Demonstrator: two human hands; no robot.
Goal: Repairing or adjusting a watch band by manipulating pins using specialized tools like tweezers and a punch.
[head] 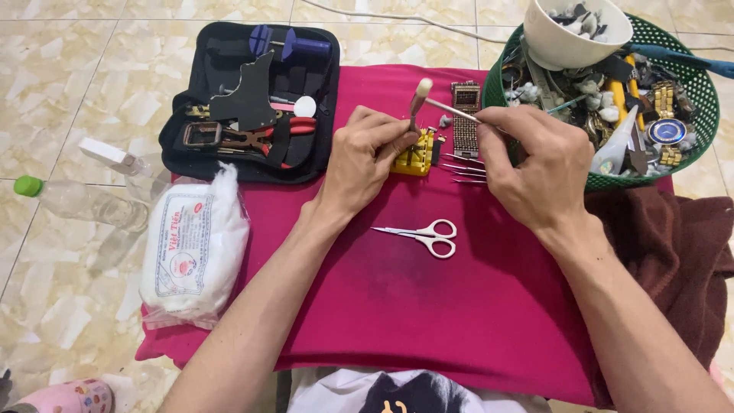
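A matt magenta cloth [428, 306] is covering the worktop, and small scissors [424, 233] with glossy white plastic handles and bright metal blades are lying on it. The yellow block [417, 159] is looking like hard plastic, and the watch band [464, 126] beside it is showing ribbed, shiny metal. The green basket [692, 141] is plastic mesh, the white bowl [569, 42] is looking smooth and glossy, and the cotton wool [195, 252] is sitting fluffy inside crinkled clear plastic.

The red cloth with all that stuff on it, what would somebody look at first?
Probably the two hands in the middle of the bright red cloth: the left hand steadies a small yellow block while the right hand holds a little hammer above it. Next, the white scissors lying just below the hands, and the green basket heaped with watches and tools at the upper right.
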